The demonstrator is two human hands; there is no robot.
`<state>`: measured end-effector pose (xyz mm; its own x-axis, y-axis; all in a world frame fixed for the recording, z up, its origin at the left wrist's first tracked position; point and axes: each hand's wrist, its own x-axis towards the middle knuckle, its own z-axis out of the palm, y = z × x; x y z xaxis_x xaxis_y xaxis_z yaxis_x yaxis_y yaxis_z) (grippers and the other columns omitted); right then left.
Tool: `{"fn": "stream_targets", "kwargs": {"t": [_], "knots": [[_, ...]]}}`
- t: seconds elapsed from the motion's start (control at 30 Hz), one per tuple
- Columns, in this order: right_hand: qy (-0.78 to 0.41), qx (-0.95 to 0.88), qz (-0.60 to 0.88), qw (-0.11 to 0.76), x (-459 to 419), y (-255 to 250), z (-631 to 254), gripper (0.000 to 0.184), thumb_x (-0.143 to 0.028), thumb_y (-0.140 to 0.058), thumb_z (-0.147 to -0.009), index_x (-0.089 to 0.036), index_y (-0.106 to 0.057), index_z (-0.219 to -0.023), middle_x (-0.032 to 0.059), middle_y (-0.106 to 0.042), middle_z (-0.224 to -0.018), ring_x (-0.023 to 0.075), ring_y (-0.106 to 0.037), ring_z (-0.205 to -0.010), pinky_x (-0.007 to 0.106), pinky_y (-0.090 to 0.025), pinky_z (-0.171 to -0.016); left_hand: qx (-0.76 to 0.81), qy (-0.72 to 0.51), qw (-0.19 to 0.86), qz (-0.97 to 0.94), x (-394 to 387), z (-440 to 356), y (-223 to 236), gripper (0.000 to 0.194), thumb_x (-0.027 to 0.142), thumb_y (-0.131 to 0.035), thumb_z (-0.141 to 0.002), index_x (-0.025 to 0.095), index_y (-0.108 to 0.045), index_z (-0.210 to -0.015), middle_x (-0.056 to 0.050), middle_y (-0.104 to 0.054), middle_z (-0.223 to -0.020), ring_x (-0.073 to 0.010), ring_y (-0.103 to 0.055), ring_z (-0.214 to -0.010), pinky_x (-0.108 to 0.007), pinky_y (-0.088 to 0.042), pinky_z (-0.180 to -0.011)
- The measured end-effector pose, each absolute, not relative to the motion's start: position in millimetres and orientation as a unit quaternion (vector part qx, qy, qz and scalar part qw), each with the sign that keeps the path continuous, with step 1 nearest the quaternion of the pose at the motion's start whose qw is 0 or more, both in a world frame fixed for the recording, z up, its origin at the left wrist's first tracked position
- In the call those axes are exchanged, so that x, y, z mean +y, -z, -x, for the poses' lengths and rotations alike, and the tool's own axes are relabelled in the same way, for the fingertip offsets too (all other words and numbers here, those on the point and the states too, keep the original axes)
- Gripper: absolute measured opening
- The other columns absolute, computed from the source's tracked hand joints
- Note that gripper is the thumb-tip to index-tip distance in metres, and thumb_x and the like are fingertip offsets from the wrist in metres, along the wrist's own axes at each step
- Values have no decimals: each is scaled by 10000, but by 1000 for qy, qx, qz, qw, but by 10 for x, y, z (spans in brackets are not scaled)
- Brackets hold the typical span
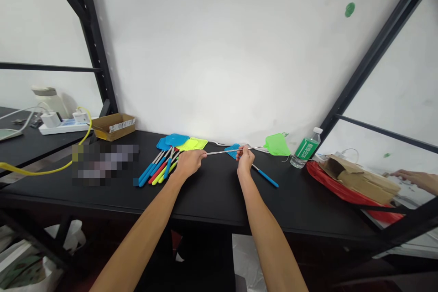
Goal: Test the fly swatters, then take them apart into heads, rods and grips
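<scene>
White wall [219, 54] rises directly behind the black table [212, 200], limiting room beyond the fingers. Left hand [190, 163]: fingers clenched around the end of a green fly swatter [278, 144] opposite its head, so that any grip there is hidden. Right hand [245, 159]: fingers closed on the thin metal shaft, between the left fingers and the head; this spaced hold presumably keeps the long shaft steady and nearly level. Fanned swatters [168, 168] lie left of the left fingers, handles toward the front edge, probably for easy picking. One blue swatter [268, 178] lies partly behind the right fingers, its handle angled toward the front right. Just right of the green head stands a water bottle [306, 149], apparently making that side tightest. Freer room appears between the hands and the table's front edge.
</scene>
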<state>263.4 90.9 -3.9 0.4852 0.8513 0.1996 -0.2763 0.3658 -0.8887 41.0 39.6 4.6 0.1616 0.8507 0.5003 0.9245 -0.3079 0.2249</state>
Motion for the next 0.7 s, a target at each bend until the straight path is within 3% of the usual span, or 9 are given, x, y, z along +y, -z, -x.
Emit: {"fn": "stream_targets", "kwargs": {"t": [0.37, 0.7], "knots": [[-367, -291, 432, 771, 912, 36, -2719, 444, -591, -553, -858, -170, -584, -719, -35, -506, -522, 81, -437, -413, 214, -338, -379, -593, 265, 72, 757, 416, -318, -54, 312, 361, -435, -971, 277, -734, -1006, -53, -757, -975, -233, -669, -900, -297, -382, -726], [-439, -318, 400, 739, 878, 46, -2687, 412, -569, -600, -825, -160, -654, -815, -34, -532, -581, 66, -435, -421, 200, -326, -378, -578, 284, 71, 762, 377, -347, -74, 310, 387, -434, -966, 275, -718, -1020, -37, -752, -1004, -232, -665, -915, -295, -381, -693]]}}
